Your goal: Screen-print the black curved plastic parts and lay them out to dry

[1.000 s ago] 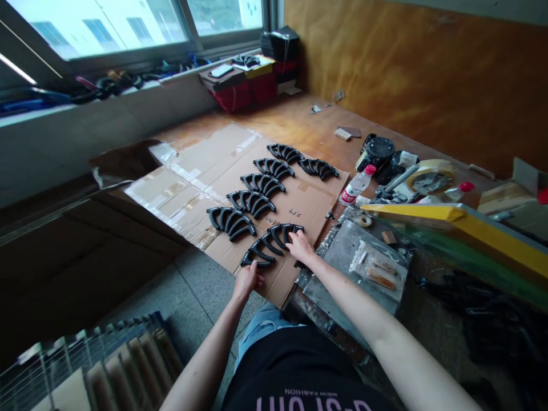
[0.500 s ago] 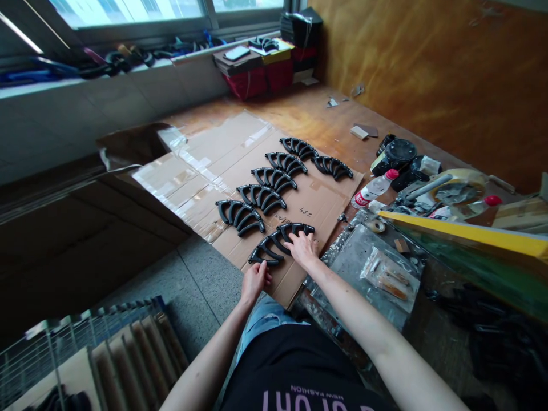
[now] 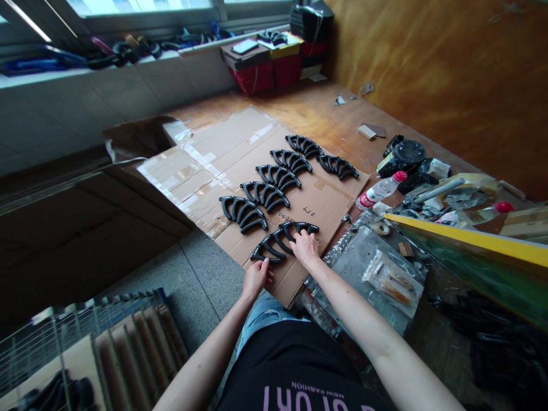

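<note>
On cardboard (image 3: 329,194), left hand (image 3: 257,278) and right hand (image 3: 306,249) rest open fingers on black part (image 3: 274,244)

Curved parts (image 3: 278,177) in rows on cardboard (image 3: 325,200)

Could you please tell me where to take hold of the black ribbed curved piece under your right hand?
Pinch the black ribbed curved piece by a rib at its near end, beside the left hand, coming from above. It lies flat on the cardboard, and gaps between ribs should admit fingertips.
</note>
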A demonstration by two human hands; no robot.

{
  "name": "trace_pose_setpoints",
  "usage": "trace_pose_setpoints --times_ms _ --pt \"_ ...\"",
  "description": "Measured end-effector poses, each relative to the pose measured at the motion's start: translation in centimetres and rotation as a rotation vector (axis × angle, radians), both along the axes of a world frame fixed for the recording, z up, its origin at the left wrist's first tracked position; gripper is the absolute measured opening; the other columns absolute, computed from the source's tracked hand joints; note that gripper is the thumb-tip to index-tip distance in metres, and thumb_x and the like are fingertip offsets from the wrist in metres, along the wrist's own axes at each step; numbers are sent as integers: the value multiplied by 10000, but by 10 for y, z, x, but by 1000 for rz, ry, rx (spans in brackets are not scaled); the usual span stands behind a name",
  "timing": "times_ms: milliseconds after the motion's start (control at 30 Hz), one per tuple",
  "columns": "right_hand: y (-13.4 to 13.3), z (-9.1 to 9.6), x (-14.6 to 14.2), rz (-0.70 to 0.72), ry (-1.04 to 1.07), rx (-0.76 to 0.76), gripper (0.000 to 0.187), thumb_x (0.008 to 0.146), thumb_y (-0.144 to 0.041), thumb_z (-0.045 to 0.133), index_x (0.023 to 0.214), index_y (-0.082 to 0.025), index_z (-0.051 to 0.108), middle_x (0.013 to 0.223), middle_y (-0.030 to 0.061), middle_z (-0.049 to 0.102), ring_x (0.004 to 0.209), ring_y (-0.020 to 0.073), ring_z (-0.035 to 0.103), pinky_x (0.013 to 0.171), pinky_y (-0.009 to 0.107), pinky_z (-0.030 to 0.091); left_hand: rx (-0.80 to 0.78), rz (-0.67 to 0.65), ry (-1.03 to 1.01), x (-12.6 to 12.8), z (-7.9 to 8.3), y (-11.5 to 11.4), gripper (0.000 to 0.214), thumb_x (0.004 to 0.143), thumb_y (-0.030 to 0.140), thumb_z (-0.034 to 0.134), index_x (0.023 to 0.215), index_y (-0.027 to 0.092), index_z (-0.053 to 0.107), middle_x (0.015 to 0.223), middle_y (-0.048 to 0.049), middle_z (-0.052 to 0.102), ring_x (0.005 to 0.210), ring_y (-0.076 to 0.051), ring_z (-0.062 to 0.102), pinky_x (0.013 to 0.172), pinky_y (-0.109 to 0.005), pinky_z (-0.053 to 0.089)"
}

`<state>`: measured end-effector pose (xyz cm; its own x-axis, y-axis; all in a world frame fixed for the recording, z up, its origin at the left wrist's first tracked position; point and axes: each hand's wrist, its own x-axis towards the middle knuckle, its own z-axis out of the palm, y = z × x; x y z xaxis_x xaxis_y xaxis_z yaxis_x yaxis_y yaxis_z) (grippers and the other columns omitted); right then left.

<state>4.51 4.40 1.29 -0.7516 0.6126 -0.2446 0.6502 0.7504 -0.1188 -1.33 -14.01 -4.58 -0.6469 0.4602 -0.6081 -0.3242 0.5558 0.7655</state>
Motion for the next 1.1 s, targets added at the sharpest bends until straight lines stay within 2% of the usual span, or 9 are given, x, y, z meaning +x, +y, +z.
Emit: trace_pose_setpoints --times_ms 200,400,500,633,767,867,1000,1100 --pt "12 -3 14 -27 9 16 262 923 -407 548 1058 -235 692 1133 89 604 1035 277 524 799 345 465 3 11 -34 -1 0 0 462 873 607 422 806 176 575 691 -66 702 495 -155 623 458 -257 478" --pt "6 -2 16 29 -17 -55 271 914 -407 552 1048 -238 716 1157 79 610 1019 269 548 816 347 451 4 25 -83 -3 1 2 483 856 631 436 813 169 571 716 -76 706 500 -147 622 474 -256 493" --pt "6 -1 19 47 -5 -114 296 931 -416 527 1113 -266 704 1187 63 617 1045 254 552 879 347 433 6 26 -91 -4 1 3 495 849 642 439 822 165 571 726 -79 709 500 -144 619 477 -255 493" --pt "10 0 23 56 32 -164 379 942 -395 528 1296 -280 599 1219 56 631 1110 235 534 957 339 398 9 22 -97 -5 3 4 518 831 664 455 822 160 575 715 -79 706 497 -146 618 480 -259 492" --pt "9 0 20 120 65 -196 394 928 -377 559 1310 -285 583 1246 44 623 1120 220 526 977 325 390 12 26 -110 -6 3 5 524 842 656 447 828 150 583 713 -81 701 491 -137 611 480 -257 490" --pt "3 4 18 113 56 -167 394 924 -361 562 1313 -300 573 1236 47 618 1110 234 515 966 349 402 12 29 -123 -6 3 6 527 852 649 442 840 143 588 719 -87 703 480 -133 606 472 -257 487" --pt "-10 11 15 140 102 -60 473 896 -412 600 1351 -305 527 1330 92 532 1239 293 398 1002 434 383 17 36 -133 -5 3 6 511 870 627 437 845 139 587 722 -86 703 471 -126 600 460 -248 481" --pt "-20 13 9 184 106 -81 476 877 -399 622 1339 -323 531 1438 85 426 1289 308 336 1004 461 389 18 44 -135 -4 3 7 498 883 612 433 838 140 585 717 -82 704 470 -120 599 456 -236 478"
